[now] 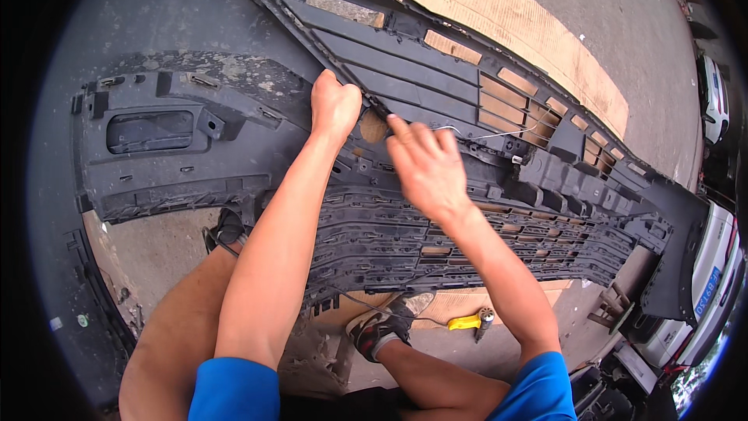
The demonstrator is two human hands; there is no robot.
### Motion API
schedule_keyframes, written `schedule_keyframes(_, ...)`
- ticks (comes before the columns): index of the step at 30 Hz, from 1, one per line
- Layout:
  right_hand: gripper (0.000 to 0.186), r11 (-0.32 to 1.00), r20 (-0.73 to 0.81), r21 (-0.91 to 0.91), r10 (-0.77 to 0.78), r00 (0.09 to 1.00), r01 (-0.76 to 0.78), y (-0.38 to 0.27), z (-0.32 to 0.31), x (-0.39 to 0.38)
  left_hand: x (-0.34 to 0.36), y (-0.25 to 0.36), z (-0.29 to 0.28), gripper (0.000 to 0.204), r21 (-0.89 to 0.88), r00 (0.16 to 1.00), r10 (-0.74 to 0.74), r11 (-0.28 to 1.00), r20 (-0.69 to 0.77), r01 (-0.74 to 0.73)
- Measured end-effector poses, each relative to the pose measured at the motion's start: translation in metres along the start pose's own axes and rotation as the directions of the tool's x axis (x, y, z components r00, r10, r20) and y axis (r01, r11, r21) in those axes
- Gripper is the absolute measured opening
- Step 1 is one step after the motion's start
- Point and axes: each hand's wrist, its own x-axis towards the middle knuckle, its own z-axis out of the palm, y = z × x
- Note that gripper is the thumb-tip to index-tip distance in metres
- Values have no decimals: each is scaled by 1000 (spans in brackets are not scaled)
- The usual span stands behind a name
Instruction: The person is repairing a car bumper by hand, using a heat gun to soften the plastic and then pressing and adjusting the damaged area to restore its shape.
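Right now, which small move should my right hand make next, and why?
Perhaps slide the right hand lightly along the long black plastic rail: its foremost finger appears to meet that rail, and the closed left hand is close by, though whatever it may hold is hidden.

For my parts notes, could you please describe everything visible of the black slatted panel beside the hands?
The slatted panel is black and plastic-looking, with long parallel slats, closed at left and open at right, where tan cardboard shows through. It slants down rightward. The right hand has fingertips at its near edge; the left hand, a fist, sits close by, contact unclear. A pale strand crosses its open part.
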Motion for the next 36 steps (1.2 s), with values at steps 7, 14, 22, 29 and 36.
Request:
schedule_keyframes(7, 19, 994, 109, -77, -72, 991, 81, -5, 16, 9, 7, -5, -3, 10, 102, 1000, 9, 995, -7, -8)
schedule_keyframes(14, 20, 989, 96, -99, -97, 991, 107, 6, 15, 6, 1, 3, -5, 8, 64, 999, -39, 997, 7, 38)
schedule_keyframes(22, 17, 990, 84, -116, -73, 994, 83, 10, 18, 5, -1, 10, -5, 9, 89, 998, -60, 994, 26, 57)
schedule_keyframes(29, 17, 986, 87, -126, -99, 991, 109, 16, 19, 4, 0, 9, -6, 11, 84, 997, -63, 995, 40, 59)
schedule_keyframes(36, 17, 988, 97, -93, -118, 988, 127, 21, 14, 5, 2, 6, -6, 11, 56, 996, -47, 997, 70, 43)
